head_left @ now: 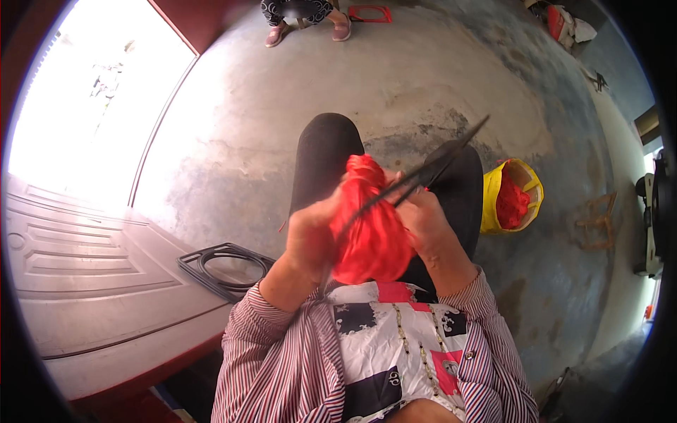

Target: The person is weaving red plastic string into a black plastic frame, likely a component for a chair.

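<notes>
In front of my lap is a soft red bundle (374, 247), gathered and knotted at its top and bulging below, with folds or strands I cannot tell apart. My left hand (312, 229) is closed around its left side. Across the front of the bundle slant dark scissors (441, 158) with long pointed blades, the tip up to the right above my right knee. My right hand (427, 218) is closed at the bundle's right side and grips the scissors; its fingers are partly hidden and blurred.
A yellow bag (491, 201) with red material (513, 201) inside stands right of my knee. To my left are a black frame with a ring (229, 266) and a panelled door (77, 247). Another person's feet (340, 29) rest on the floor ahead, beside a red frame (370, 14).
</notes>
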Demonstrator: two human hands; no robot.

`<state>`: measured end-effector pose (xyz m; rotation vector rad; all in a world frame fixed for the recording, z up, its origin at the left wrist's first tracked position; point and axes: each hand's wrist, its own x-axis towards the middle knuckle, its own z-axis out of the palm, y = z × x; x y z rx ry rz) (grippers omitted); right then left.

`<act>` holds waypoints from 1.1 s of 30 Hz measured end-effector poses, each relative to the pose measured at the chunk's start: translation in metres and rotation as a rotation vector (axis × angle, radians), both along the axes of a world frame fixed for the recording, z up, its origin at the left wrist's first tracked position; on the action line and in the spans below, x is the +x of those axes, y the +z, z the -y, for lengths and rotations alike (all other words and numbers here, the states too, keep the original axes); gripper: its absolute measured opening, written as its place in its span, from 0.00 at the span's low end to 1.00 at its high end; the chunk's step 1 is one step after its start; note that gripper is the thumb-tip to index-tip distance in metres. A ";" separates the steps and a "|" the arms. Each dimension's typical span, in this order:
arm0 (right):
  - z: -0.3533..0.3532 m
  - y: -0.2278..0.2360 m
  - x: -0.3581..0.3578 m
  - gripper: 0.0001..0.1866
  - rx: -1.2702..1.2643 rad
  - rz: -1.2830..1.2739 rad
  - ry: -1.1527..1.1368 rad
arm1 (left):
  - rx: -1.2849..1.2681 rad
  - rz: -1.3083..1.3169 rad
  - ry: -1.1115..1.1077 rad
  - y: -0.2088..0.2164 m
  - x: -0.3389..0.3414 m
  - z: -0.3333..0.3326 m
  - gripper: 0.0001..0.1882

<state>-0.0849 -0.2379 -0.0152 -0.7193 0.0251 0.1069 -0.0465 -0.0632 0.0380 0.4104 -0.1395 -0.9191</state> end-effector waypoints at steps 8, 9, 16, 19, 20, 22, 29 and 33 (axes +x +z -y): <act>0.025 -0.018 0.007 0.18 0.147 -0.053 -0.224 | 0.140 0.308 -0.002 -0.001 0.005 -0.012 0.33; 0.029 -0.026 0.002 0.19 -0.161 -0.047 -0.339 | 0.194 0.477 0.123 -0.002 0.005 -0.014 0.37; 0.040 0.044 -0.020 0.21 0.173 0.758 -0.078 | 0.339 0.376 0.252 -0.014 0.028 -0.026 0.13; 0.028 0.071 -0.043 0.25 0.063 0.712 -0.013 | 0.371 0.322 0.249 -0.008 0.032 -0.027 0.19; 0.025 0.069 -0.043 0.26 0.002 0.698 0.050 | 0.348 0.349 0.225 -0.010 0.037 -0.030 0.21; 0.007 0.066 -0.062 0.29 -0.059 0.501 -0.037 | 0.297 0.383 0.208 -0.017 0.043 -0.037 0.25; 0.042 0.037 -0.075 0.24 -0.107 0.299 -0.215 | 0.294 0.325 0.249 -0.017 0.043 -0.049 0.23; 0.064 0.005 -0.047 0.20 0.190 -0.079 -0.280 | 0.430 0.339 0.284 -0.009 0.036 -0.040 0.17</act>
